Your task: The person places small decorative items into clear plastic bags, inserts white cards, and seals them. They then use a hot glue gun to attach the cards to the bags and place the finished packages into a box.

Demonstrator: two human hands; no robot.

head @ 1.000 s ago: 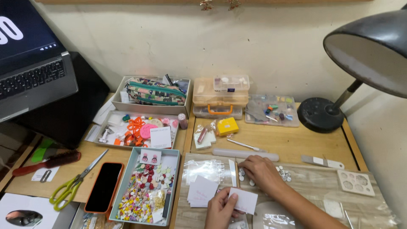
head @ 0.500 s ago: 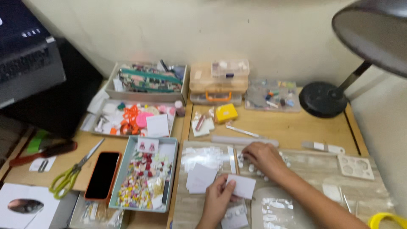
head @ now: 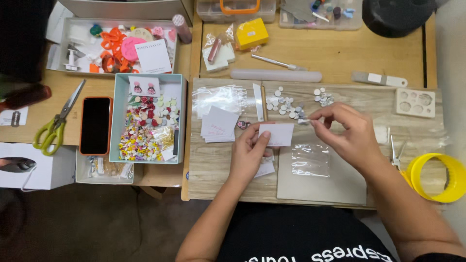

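1. The right hand (head: 347, 138) has lifted off the scatter of small round pieces (head: 290, 104) it was touching half a second ago and now pinches one tiny piece at its fingertips, raised just beside the small white card (head: 276, 134).
2. The left hand (head: 248, 154) grasps that card by its lower left edge, thumb on top, holding it flat above the wooden tabletop (head: 340, 58), seemingly so the piece can meet it squarely.
3. A clear plastic bag (head: 310, 160) lies on a grey mat directly below the card; a stack of similar cards (head: 218, 125) sits just left, within reach.
4. Farther left stand a pale blue tray of colourful beads (head: 145, 121), a phone (head: 95, 125) and green-handled scissors (head: 56, 127).
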